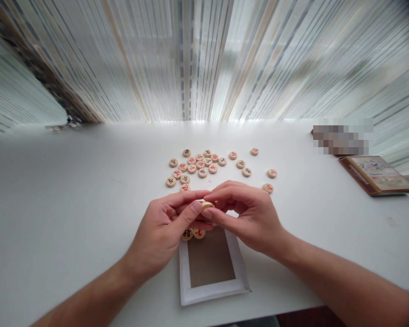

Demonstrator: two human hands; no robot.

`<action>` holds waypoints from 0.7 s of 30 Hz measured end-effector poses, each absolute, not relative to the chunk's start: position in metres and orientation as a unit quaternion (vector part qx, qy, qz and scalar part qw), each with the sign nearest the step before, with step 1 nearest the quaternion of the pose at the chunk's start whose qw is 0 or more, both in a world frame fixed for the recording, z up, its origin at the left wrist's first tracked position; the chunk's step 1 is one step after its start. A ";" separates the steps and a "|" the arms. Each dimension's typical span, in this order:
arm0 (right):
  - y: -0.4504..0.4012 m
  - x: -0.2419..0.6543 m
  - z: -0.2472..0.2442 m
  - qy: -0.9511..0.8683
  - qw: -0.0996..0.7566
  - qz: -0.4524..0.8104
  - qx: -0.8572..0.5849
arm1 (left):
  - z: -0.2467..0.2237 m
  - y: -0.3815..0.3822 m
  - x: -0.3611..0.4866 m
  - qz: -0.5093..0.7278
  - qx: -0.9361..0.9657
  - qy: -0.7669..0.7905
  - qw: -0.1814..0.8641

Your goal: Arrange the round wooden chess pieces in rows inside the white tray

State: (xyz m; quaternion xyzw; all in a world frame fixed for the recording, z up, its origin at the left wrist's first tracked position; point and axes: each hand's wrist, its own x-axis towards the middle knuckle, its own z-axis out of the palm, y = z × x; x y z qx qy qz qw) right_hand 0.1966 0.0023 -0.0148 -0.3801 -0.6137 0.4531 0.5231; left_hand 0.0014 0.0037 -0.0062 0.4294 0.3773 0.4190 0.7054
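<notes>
Between the fingertips of my left hand (170, 225) and my right hand (247, 211) is a round wooden xiangqi piece (207, 205), seen nearly edge-on, so its marking is hidden. Both hands pinch it just above a shallow white box (215, 295) with a brown bottom. At the box's far left corner lie a black-marked piece (187, 234) and a red-marked piece (199, 232), partly covered by my left hand. Beyond my fingers several more xiangqi pieces (200, 164) are scattered face up, some with red and some with black characters.
A white table (71, 204) spans the view, with a striped curtain (157, 59) behind it. On the right sits a brown picture-covered box or book (378, 175), with a blurred-out item (341, 138) behind it. Two red-marked pieces lie beyond my right hand, one at its edge (271, 173).
</notes>
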 end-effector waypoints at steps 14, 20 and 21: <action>0.006 0.198 -0.008 -0.519 0.482 0.589 -0.389 | -0.008 0.002 -0.001 0.418 0.376 0.350 0.749; 0.004 0.197 -0.012 -0.469 0.472 0.634 -0.395 | -0.007 0.001 -0.001 0.419 0.368 0.346 0.755; 0.003 0.197 -0.011 -0.460 0.467 0.643 -0.396 | -0.007 0.001 -0.001 0.417 0.367 0.347 0.756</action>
